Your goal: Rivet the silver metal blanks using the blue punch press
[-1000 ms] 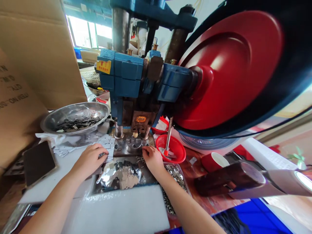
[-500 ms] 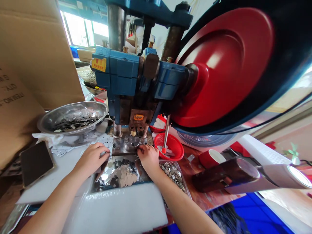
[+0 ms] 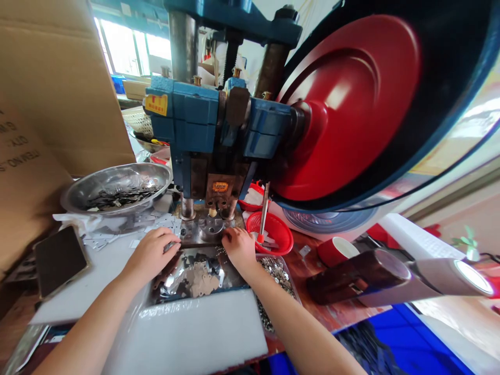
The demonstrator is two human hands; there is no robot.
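Note:
A blue press (image 3: 195, 117) stands before me, with a round metal die (image 3: 211, 227) on its base. To the left of the die, my left hand (image 3: 154, 253) is closed, a small flat metal piece (image 3: 169, 246) pinched between thumb and fingers. At the die's right edge is my right hand (image 3: 239, 248), its fingers curled together; whatever they hold is hidden. Between and below both hands lies a shiny tray (image 3: 166, 296) with several thin metal plates (image 3: 201, 279). A plastic box of small metal parts (image 3: 275, 271) sits beside my right wrist.
A steel bowl (image 3: 117, 212) of dark metal pieces stands at left, near a phone-like dark slab (image 3: 60, 263). Right of the press are a red basket (image 3: 287, 237), a large red wheel (image 3: 351, 109), a red cup (image 3: 332, 253) and a dark flask (image 3: 351, 278). Cardboard (image 3: 58, 67) rises at left.
My left hand has shifted slightly right, and a metal piece now shows in its fingers. My right hand stays by the die. The view has turned a little.

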